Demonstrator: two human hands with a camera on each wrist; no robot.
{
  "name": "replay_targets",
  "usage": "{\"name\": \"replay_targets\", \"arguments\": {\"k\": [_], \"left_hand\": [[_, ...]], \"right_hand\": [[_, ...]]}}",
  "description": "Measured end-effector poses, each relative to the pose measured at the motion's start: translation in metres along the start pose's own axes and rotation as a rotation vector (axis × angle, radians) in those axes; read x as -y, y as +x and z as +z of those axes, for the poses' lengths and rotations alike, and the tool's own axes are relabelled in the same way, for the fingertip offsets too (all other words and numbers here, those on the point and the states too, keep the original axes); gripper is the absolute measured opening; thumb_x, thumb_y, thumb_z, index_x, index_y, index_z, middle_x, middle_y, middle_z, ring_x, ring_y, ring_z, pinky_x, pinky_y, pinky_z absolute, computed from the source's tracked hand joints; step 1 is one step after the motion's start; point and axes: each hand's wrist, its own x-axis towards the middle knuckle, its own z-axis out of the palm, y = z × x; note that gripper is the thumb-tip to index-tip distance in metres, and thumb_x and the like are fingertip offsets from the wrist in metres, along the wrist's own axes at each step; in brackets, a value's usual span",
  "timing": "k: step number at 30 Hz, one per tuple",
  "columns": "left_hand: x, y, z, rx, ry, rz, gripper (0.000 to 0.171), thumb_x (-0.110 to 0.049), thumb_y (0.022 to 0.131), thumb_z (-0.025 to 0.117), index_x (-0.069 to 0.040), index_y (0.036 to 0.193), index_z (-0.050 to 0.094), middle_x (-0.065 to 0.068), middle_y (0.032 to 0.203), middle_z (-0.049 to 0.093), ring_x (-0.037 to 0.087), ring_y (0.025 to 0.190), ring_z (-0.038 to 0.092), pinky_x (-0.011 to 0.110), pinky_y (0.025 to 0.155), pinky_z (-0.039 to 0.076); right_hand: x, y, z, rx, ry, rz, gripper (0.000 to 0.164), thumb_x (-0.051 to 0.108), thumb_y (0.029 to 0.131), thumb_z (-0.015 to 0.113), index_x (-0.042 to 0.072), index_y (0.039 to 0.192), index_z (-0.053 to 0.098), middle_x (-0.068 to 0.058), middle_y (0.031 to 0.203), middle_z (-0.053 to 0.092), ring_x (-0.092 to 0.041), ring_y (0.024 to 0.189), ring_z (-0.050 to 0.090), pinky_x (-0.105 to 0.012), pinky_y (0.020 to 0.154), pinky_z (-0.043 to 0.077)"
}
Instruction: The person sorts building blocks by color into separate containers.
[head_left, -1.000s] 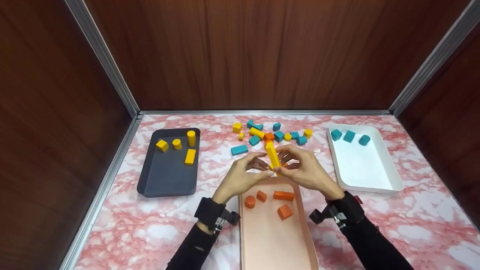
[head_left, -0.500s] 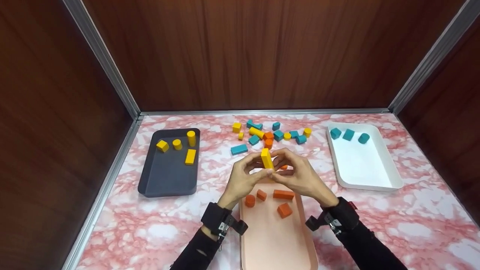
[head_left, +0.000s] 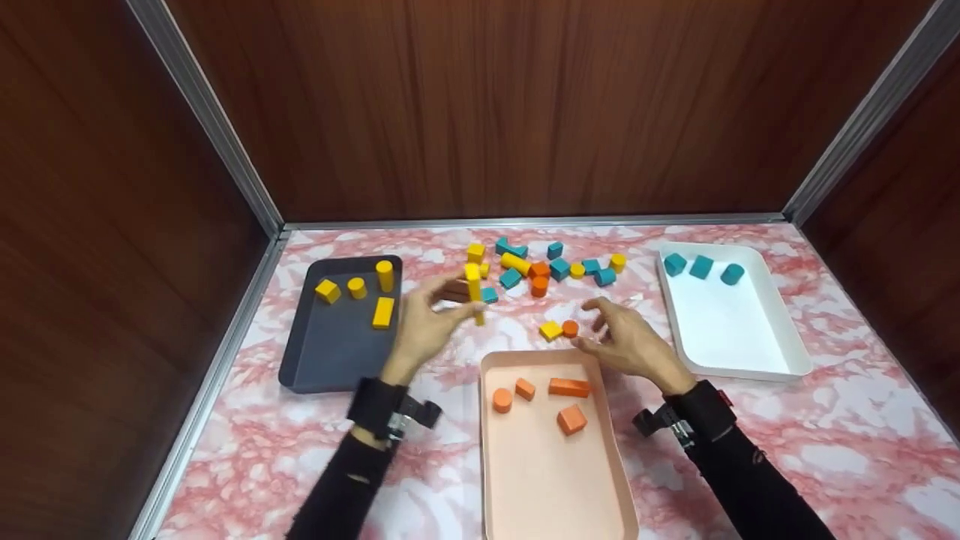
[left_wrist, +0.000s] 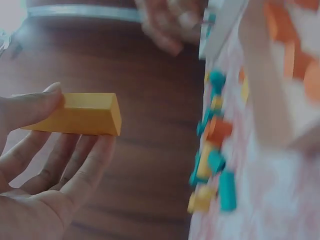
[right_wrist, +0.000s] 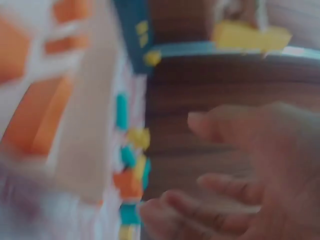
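My left hand [head_left: 427, 322] pinches a long yellow rectangular block [left_wrist: 82, 112] between thumb and fingers, held above the table between the dark grey tray and the block pile. In the left wrist view the thumb lies on top of the block and the fingertips support it from below. My right hand [head_left: 630, 339] holds nothing, its fingers loosely bent, just right of an orange cylinder [head_left: 570, 328] and a yellow block [head_left: 551, 331] on the table. In the right wrist view the thumb and fingers of that hand are spread apart and blurred.
The dark grey tray [head_left: 330, 367] at left holds several yellow blocks. A peach tray [head_left: 555, 480] in front carries orange blocks. The white tray [head_left: 739, 330] at right has 3 teal blocks. Mixed blocks, including a yellow cylinder [head_left: 515, 262], lie at the back. Wooden panels enclose the table.
Both hands were together at the yellow rectangular block over the peach tray. The right hand has let go and moved right; the left hand has carried the block left.
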Motion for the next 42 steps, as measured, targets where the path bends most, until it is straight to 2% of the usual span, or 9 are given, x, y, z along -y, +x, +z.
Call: {"name": "replay_targets", "arguments": {"k": [3,6,10,14,20,26,30,35,42], "left_hand": [[0.001,0.013,-0.033,-0.069,0.176,0.018,0.042,-0.008,0.073,0.078,-0.007,0.114,0.066,0.013,0.093,0.069,0.025,0.084,0.065,0.036,0.077,0.055],[0.003,0.025,-0.068,-0.122,0.388,0.005,0.04,-0.011,0.073,0.078,-0.01,0.112,0.068,0.011,0.091,0.069,0.023,0.08,0.065,0.035,0.075,0.054],[0.013,0.039,-0.107,-0.142,0.63,-0.089,0.04,-0.017,0.073,0.077,-0.011,0.111,0.067,0.01,0.089,0.069,0.022,0.079,0.066,0.035,0.074,0.053],[0.034,0.048,-0.13,-0.093,0.807,-0.222,0.042,-0.019,0.074,0.075,-0.005,0.112,0.065,0.015,0.092,0.067,0.027,0.084,0.063,0.04,0.077,0.05],[0.069,0.052,-0.14,0.046,0.976,-0.375,0.045,-0.022,0.072,0.074,0.0,0.11,0.064,0.019,0.1,0.062,0.033,0.089,0.059,0.044,0.082,0.048],[0.087,0.053,-0.14,0.122,1.054,-0.499,0.041,-0.019,0.07,0.074,0.002,0.103,0.063,0.019,0.1,0.056,0.03,0.086,0.054,0.042,0.08,0.046],[0.094,0.052,-0.14,0.144,1.098,-0.506,0.04,-0.019,0.074,0.071,0.005,0.104,0.061,0.021,0.102,0.055,0.031,0.086,0.054,0.043,0.08,0.046],[0.101,0.049,-0.142,0.16,1.11,-0.523,0.036,-0.022,0.078,0.069,0.005,0.102,0.062,0.021,0.097,0.059,0.034,0.084,0.056,0.045,0.078,0.046],[0.102,0.047,-0.145,0.155,1.095,-0.546,0.045,-0.015,0.07,0.074,0.001,0.11,0.063,0.022,0.106,0.061,0.034,0.089,0.058,0.046,0.085,0.047]], "right_hand": [[-0.017,0.0,0.005,0.089,-0.123,0.105,0.047,0.037,0.084,0.066,0.006,0.118,0.055,-0.011,0.088,0.063,-0.019,0.07,0.057,-0.031,0.061,0.047],[-0.029,0.0,0.012,0.173,-0.192,0.129,0.036,0.038,0.086,0.062,0.006,0.102,0.061,-0.006,0.079,0.061,-0.018,0.067,0.054,-0.03,0.06,0.042],[-0.037,-0.001,0.022,0.191,-0.184,0.078,0.025,0.033,0.087,0.059,0.008,0.081,0.06,-0.003,0.068,0.055,-0.018,0.063,0.05,-0.03,0.057,0.039],[-0.038,-0.002,0.03,0.169,-0.177,0.048,0.025,0.024,0.087,0.056,0.01,0.067,0.053,-0.002,0.06,0.046,-0.018,0.056,0.047,-0.029,0.052,0.036],[-0.038,0.0,0.041,0.124,-0.231,0.061,0.016,0.016,0.085,0.055,0.009,0.07,0.054,-0.004,0.061,0.047,-0.018,0.054,0.048,-0.028,0.051,0.038],[-0.035,0.002,0.051,0.094,-0.196,0.078,0.013,0.013,0.086,0.053,0.007,0.075,0.057,-0.005,0.063,0.051,-0.016,0.052,0.049,-0.028,0.049,0.039],[-0.034,0.001,0.055,0.073,-0.176,0.096,0.013,0.013,0.086,0.053,0.007,0.076,0.057,-0.005,0.064,0.052,-0.016,0.052,0.049,-0.028,0.049,0.04],[-0.035,0.001,0.058,0.077,-0.17,0.11,0.014,0.015,0.088,0.051,0.006,0.082,0.059,-0.005,0.065,0.054,-0.016,0.053,0.05,-0.028,0.05,0.041],[-0.035,0.002,0.06,0.073,-0.158,0.1,0.015,0.016,0.09,0.049,0.008,0.081,0.058,-0.003,0.063,0.053,-0.015,0.051,0.049,-0.028,0.048,0.039]]}}
